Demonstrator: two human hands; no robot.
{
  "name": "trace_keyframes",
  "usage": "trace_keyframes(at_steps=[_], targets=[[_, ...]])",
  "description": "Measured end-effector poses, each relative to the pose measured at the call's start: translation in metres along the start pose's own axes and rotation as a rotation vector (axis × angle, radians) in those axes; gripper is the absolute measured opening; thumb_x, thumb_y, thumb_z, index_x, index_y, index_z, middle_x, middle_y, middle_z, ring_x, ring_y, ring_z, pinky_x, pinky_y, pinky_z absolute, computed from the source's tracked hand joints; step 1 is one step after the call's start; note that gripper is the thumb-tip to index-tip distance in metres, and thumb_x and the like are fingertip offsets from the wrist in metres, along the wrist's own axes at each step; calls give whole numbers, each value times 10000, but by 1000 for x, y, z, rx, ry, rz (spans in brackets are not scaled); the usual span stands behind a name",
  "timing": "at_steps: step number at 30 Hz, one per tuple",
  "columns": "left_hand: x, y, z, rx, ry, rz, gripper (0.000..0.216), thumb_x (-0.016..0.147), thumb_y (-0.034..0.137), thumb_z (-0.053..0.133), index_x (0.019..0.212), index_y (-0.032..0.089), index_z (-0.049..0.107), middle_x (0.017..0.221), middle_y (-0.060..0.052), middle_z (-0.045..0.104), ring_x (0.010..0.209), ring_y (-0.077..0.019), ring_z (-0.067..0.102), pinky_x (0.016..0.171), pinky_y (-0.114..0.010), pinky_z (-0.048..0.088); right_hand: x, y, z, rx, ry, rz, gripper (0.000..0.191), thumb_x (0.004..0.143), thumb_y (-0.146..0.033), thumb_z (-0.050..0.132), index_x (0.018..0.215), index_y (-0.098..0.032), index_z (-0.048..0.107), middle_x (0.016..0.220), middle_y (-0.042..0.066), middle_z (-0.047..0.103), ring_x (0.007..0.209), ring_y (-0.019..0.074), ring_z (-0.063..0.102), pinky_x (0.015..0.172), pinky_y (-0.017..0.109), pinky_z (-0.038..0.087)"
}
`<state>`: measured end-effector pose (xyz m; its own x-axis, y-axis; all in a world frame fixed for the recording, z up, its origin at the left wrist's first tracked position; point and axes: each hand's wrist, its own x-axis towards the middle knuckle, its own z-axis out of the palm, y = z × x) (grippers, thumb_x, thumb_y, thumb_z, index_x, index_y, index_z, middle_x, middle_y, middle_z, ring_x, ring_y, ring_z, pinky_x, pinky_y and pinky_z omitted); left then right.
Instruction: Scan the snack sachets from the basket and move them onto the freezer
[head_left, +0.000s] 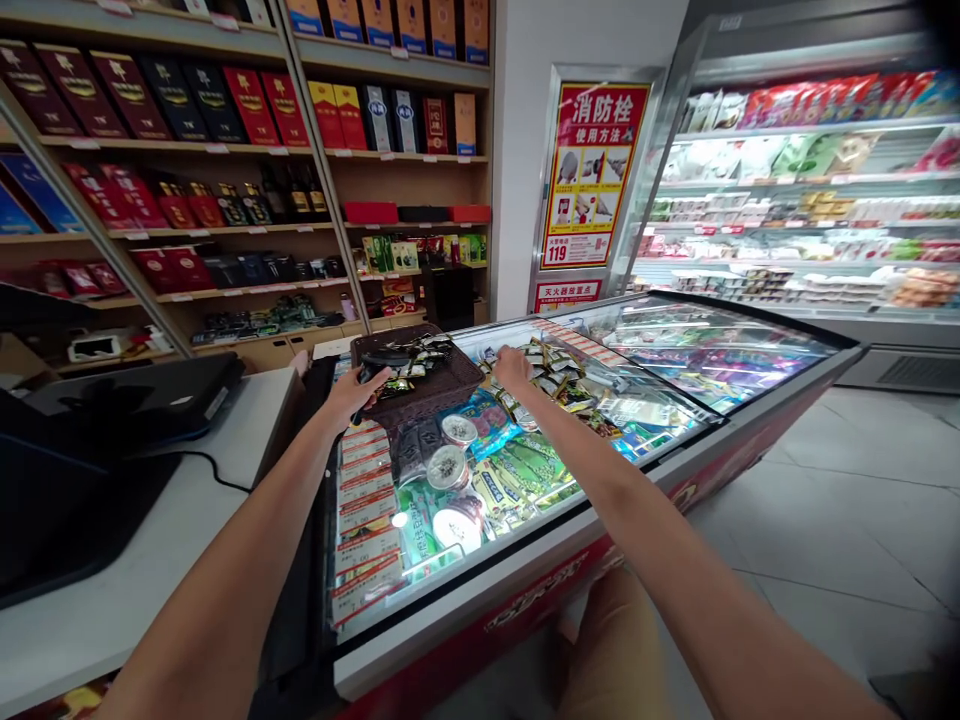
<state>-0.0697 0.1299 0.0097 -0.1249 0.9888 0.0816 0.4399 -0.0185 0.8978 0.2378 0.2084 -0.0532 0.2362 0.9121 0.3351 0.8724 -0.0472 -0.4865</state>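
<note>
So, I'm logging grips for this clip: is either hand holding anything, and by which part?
The left hand grips the near rim of the dark woven basket. The right hand rests on small packets atop the freezer glass; whether it holds one cannot be told.

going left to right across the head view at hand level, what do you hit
black cash register → left hand → dark wicker basket → right hand → glass lid of the freezer

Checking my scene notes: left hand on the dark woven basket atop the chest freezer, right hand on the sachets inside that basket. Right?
Not quite. The head view shows the right hand on the loose sachets lying on the freezer glass beside the basket, not inside it. The left hand is at the basket, as you say.
</note>
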Motion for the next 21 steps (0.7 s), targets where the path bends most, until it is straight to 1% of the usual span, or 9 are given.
trace_keyframes(at_steps=[3, 5, 7, 9, 12, 14, 17, 19, 21], targets=[[7, -19, -22, 1, 62, -33, 553, 549, 698, 736, 749, 204, 585, 473, 46, 497, 428, -130, 479, 409, -238, 357, 7, -44, 22, 59, -72, -59, 257, 833, -172, 579, 1067, -213, 677, 1104, 93, 678, 1064, 247, 616, 883, 326, 456], [11, -32, -36, 9, 100, -50, 541, 559, 698, 728, 737, 208, 585, 463, 43, 500, 423, -133, 479, 414, -242, 362, 10, -78, 42, 151, -167, -62, 209, 814, -170, 607, 996, -213, 701, 1080, 91, 691, 1070, 259, 619, 890, 329, 458], [15, -44, -49, 14, 127, -64, 538, 562, 699, 724, 737, 208, 590, 464, 38, 516, 434, -138, 493, 431, -246, 384, 11, -115, 65, 299, -299, -3, 158, 797, -164, 638, 931, -191, 715, 1054, 105, 699, 1056, 272, 630, 878, 323, 471], [18, -53, -60, 16, 136, -74, 539, 564, 701, 720, 738, 207, 592, 469, 32, 530, 452, -142, 507, 452, -249, 409, 12, -151, 88, 438, -429, 79, 134, 798, -175, 653, 913, -150, 717, 992, 132, 708, 948, 266, 669, 799, 304, 508], [19, -61, -72, 16, 137, -76, 544, 569, 707, 714, 744, 207, 589, 477, 32, 540, 474, -141, 520, 475, -247, 433, 13, -199, 121, 536, -530, 158, 268, 836, -246, 639, 1055, -98, 681, 919, 146, 710, 711, 221, 685, 607, 271, 536], [19, -63, -77, 14, 136, -73, 549, 580, 715, 702, 754, 207, 587, 483, 34, 541, 482, -140, 522, 477, -243, 433, 14, -223, 137, 581, -557, 214, 363, 862, -285, 620, 1159, -77, 629, 913, 147, 707, 629, 200, 671, 529, 264, 531], [18, -64, -82, 14, 132, -65, 550, 596, 722, 687, 755, 206, 582, 485, 35, 541, 478, -137, 511, 470, -240, 424, 17, -244, 151, 605, -584, 293, 335, 891, -249, 584, 1149, -39, 616, 823, 143, 696, 572, 195, 655, 486, 267, 525], [17, -65, -83, 15, 126, -56, 546, 597, 719, 689, 751, 206, 580, 483, 37, 538, 475, -136, 507, 472, -242, 423, 18, -246, 153, 603, -582, 322, 273, 911, -208, 545, 1103, -34, 630, 774, 131, 681, 570, 193, 653, 485, 263, 524], [16, -65, -82, 16, 120, -45, 539, 600, 715, 691, 748, 209, 578, 484, 40, 535, 477, -137, 510, 483, -245, 430, 18, -239, 150, 599, -560, 315, 239, 921, -200, 534, 1079, -55, 638, 796, 114, 676, 608, 187, 662, 510, 254, 529]])
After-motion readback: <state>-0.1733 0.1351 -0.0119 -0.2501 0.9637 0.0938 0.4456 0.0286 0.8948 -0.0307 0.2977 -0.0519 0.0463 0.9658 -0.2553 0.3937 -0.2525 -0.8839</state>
